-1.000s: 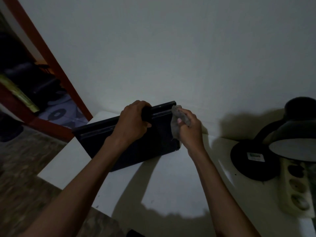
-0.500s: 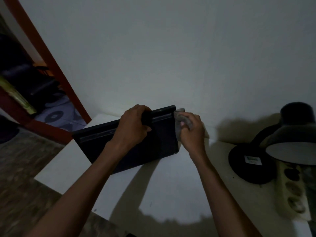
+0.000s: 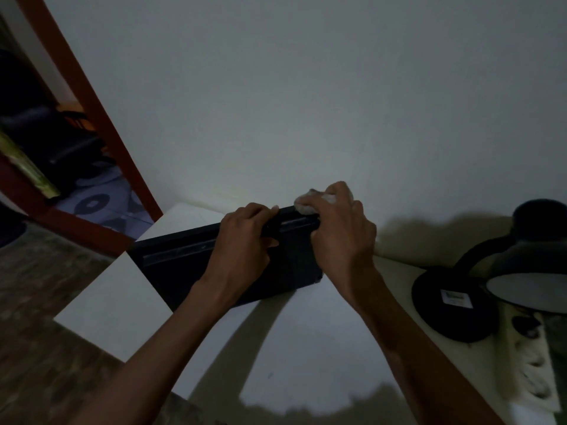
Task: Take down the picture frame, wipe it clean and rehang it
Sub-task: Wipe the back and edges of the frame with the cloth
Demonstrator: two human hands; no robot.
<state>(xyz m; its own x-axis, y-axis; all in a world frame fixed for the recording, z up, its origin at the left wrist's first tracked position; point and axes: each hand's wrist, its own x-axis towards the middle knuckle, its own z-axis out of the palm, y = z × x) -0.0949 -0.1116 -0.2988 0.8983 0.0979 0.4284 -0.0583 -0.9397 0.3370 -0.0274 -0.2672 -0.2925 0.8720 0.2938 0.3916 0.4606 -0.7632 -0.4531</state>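
You are in the wiping step: the flat, dark rectangular picture frame [image 3: 184, 259] is off the wall and stands on its long lower edge on the white tabletop [image 3: 116, 305], leaning away from you toward the pale wall. Your left hand [image 3: 245, 237] grips its top edge near the middle, fingers curled over the far side and thumb on the near face, steadying it upright. Your right hand [image 3: 340, 231] sits just beside the left, at the frame's upper right corner, fingers curled round a small crumpled pale cloth [image 3: 306, 204] and pressing it onto the top edge; the wad shows above your knuckles. How much of the frame is already clean cannot be judged in this dim light, so treat the wipe as unfinished. The next move, as I judge it, calls for drawing the cloth along the top rail toward your left hand, which will have to shift or give way so no strip is missed, while the bottom edge stays planted on the table and does not skid. To the right of your right hand, well apart, stand a black desk lamp [image 3: 478, 289] and a white power strip [image 3: 530, 363]; keep your right elbow off them. Rehanging comes only after the faces and edges are done.
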